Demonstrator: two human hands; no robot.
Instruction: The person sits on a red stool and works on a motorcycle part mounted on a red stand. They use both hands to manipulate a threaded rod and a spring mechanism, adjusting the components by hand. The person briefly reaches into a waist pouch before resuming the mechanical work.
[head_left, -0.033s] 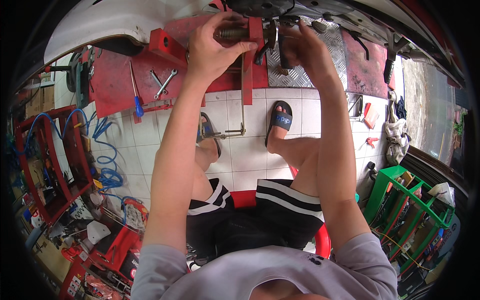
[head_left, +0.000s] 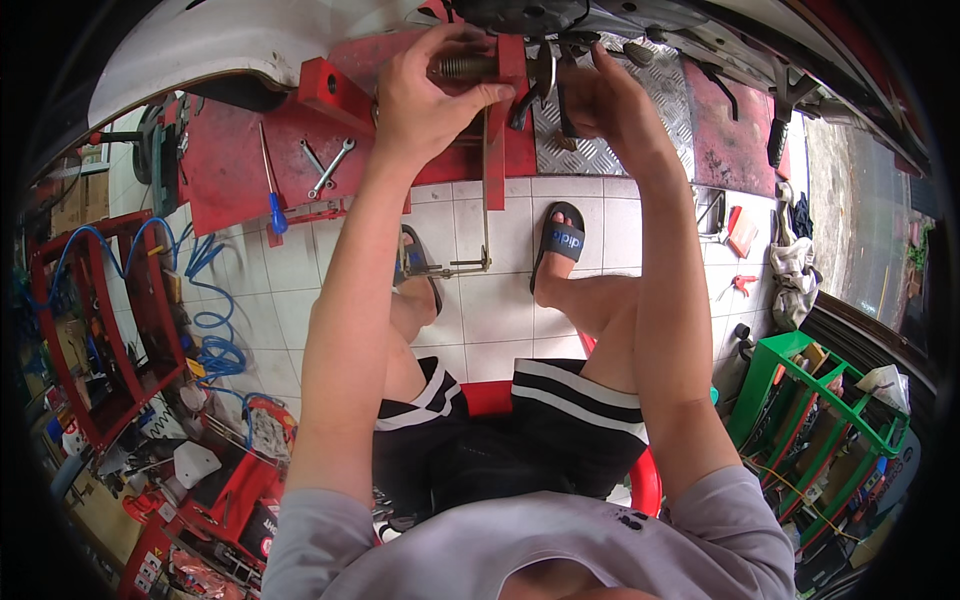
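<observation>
My left hand (head_left: 425,100) is curled round a threaded rod (head_left: 462,67) at the far side of the red work surface. Its thumb lies against a red upright metal block (head_left: 512,68) through which the rod seems to run. Just right of the block is a shiny metal disc (head_left: 546,70) with a dark lever (head_left: 522,112) near it. Beyond the disc, my right hand (head_left: 615,105) has its fingers curled beside a dark upright part; what they grip is hidden. Another red block with a hole (head_left: 335,90) stands left of my left hand.
Two crossed wrenches (head_left: 325,168) and a blue-handled screwdriver (head_left: 275,200) lie on the red surface (head_left: 225,150). A diamond-plate sheet (head_left: 670,120) lies right. Vehicle parts hang overhead. Blue hose (head_left: 215,355) coils on the left floor; a green rack (head_left: 770,365) stands right.
The fingers of my right hand have shifted slightly and curled in more beside the disc. My left hand keeps its place on the threaded rod.
</observation>
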